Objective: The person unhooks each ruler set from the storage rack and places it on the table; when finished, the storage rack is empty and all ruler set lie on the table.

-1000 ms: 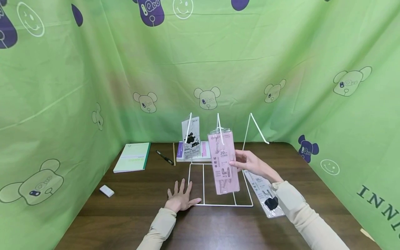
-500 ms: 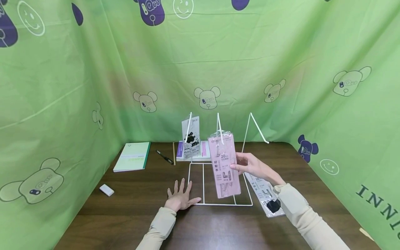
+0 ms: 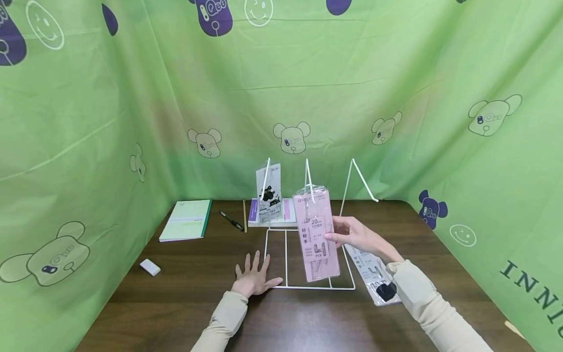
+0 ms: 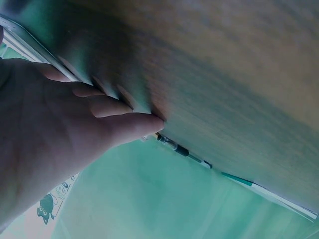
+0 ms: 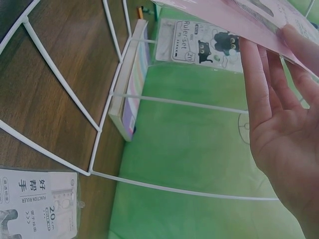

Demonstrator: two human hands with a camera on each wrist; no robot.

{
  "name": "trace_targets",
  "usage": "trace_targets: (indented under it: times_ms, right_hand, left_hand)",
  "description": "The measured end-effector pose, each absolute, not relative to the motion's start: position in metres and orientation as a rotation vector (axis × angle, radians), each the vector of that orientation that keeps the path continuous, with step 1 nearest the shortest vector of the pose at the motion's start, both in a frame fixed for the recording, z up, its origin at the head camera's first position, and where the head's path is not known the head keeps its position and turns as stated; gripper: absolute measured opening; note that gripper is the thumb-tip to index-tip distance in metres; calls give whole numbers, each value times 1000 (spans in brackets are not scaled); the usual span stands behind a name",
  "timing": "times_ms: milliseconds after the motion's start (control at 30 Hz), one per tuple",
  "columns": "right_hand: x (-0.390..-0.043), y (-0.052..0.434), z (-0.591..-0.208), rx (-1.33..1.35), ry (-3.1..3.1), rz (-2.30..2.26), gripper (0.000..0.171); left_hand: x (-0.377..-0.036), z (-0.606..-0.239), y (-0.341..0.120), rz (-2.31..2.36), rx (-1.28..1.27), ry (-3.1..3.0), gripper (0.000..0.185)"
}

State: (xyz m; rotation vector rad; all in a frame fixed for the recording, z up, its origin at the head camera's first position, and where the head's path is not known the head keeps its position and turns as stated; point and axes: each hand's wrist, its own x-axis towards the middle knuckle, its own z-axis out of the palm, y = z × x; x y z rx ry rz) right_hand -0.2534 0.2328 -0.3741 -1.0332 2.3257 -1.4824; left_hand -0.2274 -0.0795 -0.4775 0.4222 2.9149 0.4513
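My right hand [image 3: 358, 235] pinches the right edge of a pink ruler-set packet [image 3: 314, 210], thumb in front and fingers behind. The packet's clear top overlaps the middle hook of a white wire display rack [image 3: 308, 288], and its face is turned toward me. In the right wrist view, the fingers [image 5: 256, 84] lie against the packet's back. My left hand [image 3: 252, 282] lies flat with fingers spread on the table, its thumb at the rack base's front left corner. A ruler-set packet with black cats [image 3: 269, 193] hangs from the left hook. The right hook [image 3: 365, 181] carries nothing.
Right of the rack lies another ruler packet [image 3: 371, 274], partly behind my right sleeve. A book [image 3: 288, 212] lies behind the rack. Further left are a wooden stick [image 3: 245, 217], a black pen [image 3: 231, 222], a green-edged notebook [image 3: 186, 221] and a white eraser [image 3: 150, 267]. Green cloth surrounds the table.
The pink packet has come slightly down and to the right, with my right hand still pinching it. My left hand has stayed in place.
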Motion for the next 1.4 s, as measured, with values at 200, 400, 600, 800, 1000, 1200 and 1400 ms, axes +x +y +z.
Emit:
trace_targets:
  times_ms: [200,400,600,800,1000,1200,1400]
  right_hand:
    - [-249,233,-373,-1042,2331,-1475,35]
    - [-245,234,-374,-1063,2328,-1465,35]
    - [-241,235,-374,-1059,2331,-1451,34]
    - [-237,235,-374,-1041,2336,-1447,35]
    - [-236,235,-374,-1039,2350,-1437,35]
    - [-234,235,-373,-1037,2346,-1436,33]
    - [-232,236,-373,-1046,2319,-1445,34]
  left_hand:
    - [-229,-484,-80,444,429,2917,87]
    - [-238,-494,-80,451,398,2905,86]
    - [-247,-513,-82,455,411,2928,90]
    - [-249,-514,-82,466,413,2928,87]
    - [-247,-512,-82,468,418,2928,87]
    - [-248,-514,-82,462,423,2934,87]
    - [-248,-514,-82,475,424,2933,86]
